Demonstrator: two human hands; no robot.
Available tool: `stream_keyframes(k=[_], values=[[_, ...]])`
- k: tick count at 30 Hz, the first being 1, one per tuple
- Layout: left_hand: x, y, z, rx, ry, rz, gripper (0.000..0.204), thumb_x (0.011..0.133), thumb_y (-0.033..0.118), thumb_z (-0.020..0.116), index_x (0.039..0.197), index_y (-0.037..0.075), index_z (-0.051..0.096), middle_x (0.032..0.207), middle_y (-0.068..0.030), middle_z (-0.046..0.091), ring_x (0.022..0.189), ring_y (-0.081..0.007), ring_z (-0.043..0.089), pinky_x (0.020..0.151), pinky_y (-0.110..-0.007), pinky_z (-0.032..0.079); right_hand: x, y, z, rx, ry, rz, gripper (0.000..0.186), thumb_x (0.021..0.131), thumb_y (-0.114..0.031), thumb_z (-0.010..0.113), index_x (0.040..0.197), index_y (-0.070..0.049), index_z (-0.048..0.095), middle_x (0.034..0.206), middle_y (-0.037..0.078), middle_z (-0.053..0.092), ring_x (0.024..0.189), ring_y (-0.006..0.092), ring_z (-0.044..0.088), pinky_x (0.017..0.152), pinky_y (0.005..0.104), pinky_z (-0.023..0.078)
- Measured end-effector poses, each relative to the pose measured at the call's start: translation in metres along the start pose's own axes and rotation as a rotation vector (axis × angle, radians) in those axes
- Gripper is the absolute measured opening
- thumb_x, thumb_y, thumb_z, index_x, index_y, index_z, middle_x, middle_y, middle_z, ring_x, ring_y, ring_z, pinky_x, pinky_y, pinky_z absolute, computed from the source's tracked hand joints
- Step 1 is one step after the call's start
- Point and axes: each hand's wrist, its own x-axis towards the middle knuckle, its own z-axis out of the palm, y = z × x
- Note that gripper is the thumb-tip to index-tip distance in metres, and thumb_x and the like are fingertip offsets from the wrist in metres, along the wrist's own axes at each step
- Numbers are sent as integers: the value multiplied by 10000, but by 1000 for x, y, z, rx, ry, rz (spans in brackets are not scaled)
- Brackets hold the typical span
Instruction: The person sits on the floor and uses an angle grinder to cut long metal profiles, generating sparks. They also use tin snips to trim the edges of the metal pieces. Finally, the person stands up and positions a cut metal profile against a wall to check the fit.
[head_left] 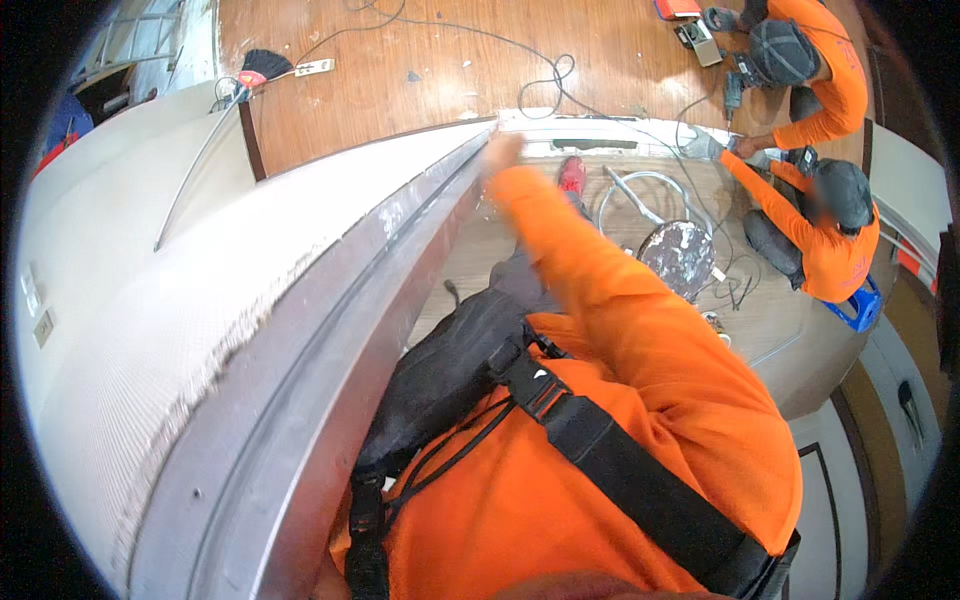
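My right arm, in an orange sleeve, stretches forward to the far end of a long grey metal door frame [330, 400]. At that end my right hand [503, 153] is smeared by motion; it is against or very near the frame, and its fingers cannot be made out. The frame runs from the lower left up to the middle of the view, close along my left side, with a rough, chipped wall edge beside it. My left hand does not show.
At the right, two people in orange crouch by the floor strip [570, 140]; one has a power drill [735, 90]. A paint-splattered round stool [677, 255] lies near my red shoe [572, 175]. A black cable [480, 38] loops over wooden flooring. A broom [262, 68] leans at the left.
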Motion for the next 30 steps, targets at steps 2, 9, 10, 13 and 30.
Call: stream_keyframes(k=[2, 9, 10, 13, 30], values=[[-33, -16, -9, 60, -89, -147, 549, 718, 163, 852, 1155, -36, 587, 1353, -269, 419, 1192, -313, 495, 965, -451, 486, -22, 17, 31, 20, -75, 63, 780, 975, -462, 533, 1518, 39, 281, 1556, 293, 285, 1457, 361, 278, 1193, 437, 224], [-93, -29, -33, 154, -278, -433, 521, 736, 156, 824, 1168, -21, 592, 1329, -240, 453, 1184, -306, 509, 969, -448, 481, 4, 102, 19, 315, -174, 532, 767, 974, -536, 468, 1492, 9, 314, 1526, 207, 363, 1337, 338, 433, 1098, 427, 362], [-103, -31, -36, 161, -288, -460, 517, 739, 155, 820, 1170, -18, 593, 1325, -236, 458, 1183, -305, 511, 970, -447, 481, -8, 90, 14, 293, -264, 660, 776, 971, -566, 453, 1482, 6, 334, 1521, 197, 373, 1322, 331, 448, 1093, 429, 367], [-121, -29, -47, 173, -323, -512, 506, 746, 152, 808, 1175, -12, 595, 1315, -224, 472, 1179, -302, 517, 972, -446, 479, -52, 75, 9, 273, -407, 901, 775, 971, -588, 437, 1471, 0, 360, 1510, 188, 391, 1302, 325, 470, 1081, 434, 380], [-153, -29, -53, 165, -353, -515, 449, 791, 135, 740, 1205, 25, 608, 1255, -156, 556, 1160, -285, 551, 983, -438, 468, 21, 102, -4, -102, -521, 759, 664, 996, -538, 420, 1444, -48, 429, 1413, 175, 504, 1203, 322, 544, 972, 442, 457]])
